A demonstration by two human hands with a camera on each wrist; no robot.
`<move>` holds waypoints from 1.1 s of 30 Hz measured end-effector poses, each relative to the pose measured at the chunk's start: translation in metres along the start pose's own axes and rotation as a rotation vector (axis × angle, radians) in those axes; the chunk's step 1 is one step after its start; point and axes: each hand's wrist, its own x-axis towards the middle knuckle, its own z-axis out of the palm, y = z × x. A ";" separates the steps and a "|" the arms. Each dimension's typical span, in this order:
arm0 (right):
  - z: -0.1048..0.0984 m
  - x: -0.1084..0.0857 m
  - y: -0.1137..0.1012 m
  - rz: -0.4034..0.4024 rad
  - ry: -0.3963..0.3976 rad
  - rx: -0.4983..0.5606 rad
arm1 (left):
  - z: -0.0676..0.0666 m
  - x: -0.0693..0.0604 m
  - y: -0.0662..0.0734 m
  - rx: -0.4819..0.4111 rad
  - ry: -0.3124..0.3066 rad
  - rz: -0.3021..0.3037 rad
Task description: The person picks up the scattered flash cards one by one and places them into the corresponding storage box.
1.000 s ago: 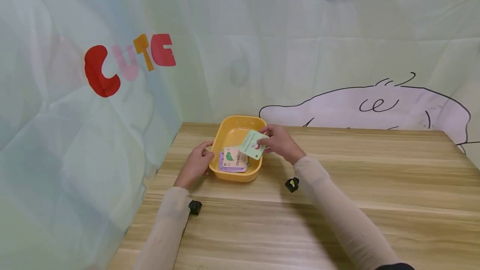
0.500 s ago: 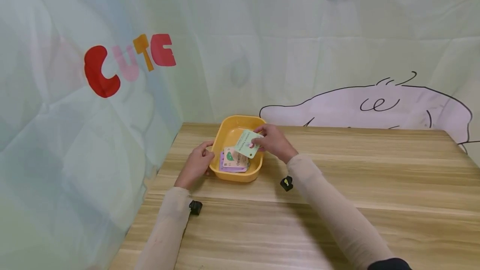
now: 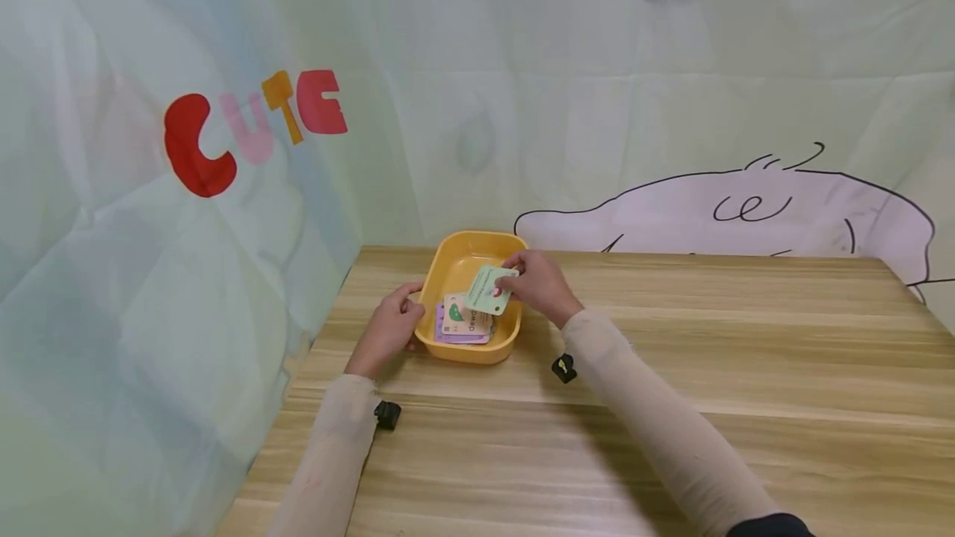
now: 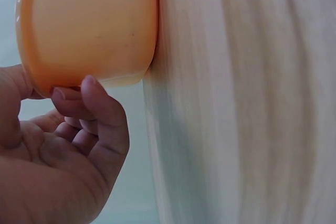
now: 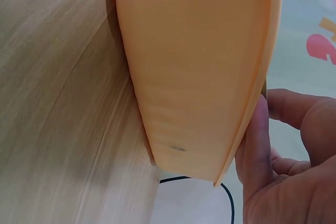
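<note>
A yellow plastic basket stands on the wooden table, with a few cards in its near part. On top of them lies a cream card with a green leaf picture, over a purple card. My right hand pinches a pale green card between thumb and fingers, above the cream card and inside the rim. At the basket's left side my left hand grips the rim; in the left wrist view the thumb and curled fingers meet the edge. The basket wall hides the held card in the right wrist view.
The wooden table reaches right and toward me. Behind the basket hangs a pale curtain with a line drawing, and another side of it with coloured letters runs along the left edge.
My right hand has moved a little to the left, carrying the green card farther over the cream card. My left hand stays on the basket's rim.
</note>
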 end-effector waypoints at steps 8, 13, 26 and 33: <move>-0.002 -0.001 0.000 0.016 0.001 -0.021 | 0.002 0.002 0.001 0.001 -0.003 0.008; -0.005 -0.005 0.000 0.026 -0.018 0.024 | 0.003 0.002 0.001 0.009 -0.003 0.007; -0.005 -0.013 0.014 -0.076 0.008 0.149 | 0.002 0.003 -0.001 0.017 -0.002 -0.004; -0.016 -0.023 0.020 -0.061 -0.083 0.214 | -0.004 0.003 -0.004 0.031 -0.026 0.015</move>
